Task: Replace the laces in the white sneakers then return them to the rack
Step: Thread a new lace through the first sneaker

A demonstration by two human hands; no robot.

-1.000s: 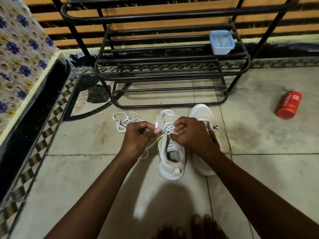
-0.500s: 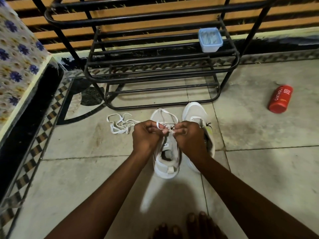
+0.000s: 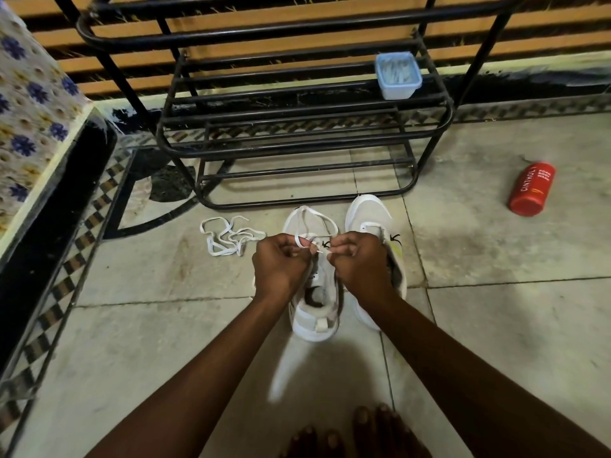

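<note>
Two white sneakers stand side by side on the tiled floor [image 3: 496, 325], toes toward the black metal rack [image 3: 297, 110], just in front of its lowest bar. Both hands are over the left sneaker [image 3: 315, 320]. The left hand [image 3: 281, 269] has its fingers [image 3: 291, 246] curled, pinching one strand of the white lace [image 3: 310, 216]. The right hand [image 3: 358, 266] pinches the other strand between thumb and fingertips. A loop of that lace lies forward over the toe. The right sneaker [image 3: 368, 213] sits just beside it, partly behind the right hand. A loose lace [image 3: 228, 239] lies tangled on the floor to the left of the shoes. A pale blue tub [image 3: 398, 76] rests at the right end of a rack shelf, and a red bottle [image 3: 530, 190] lies on the floor well off to the right.
</note>
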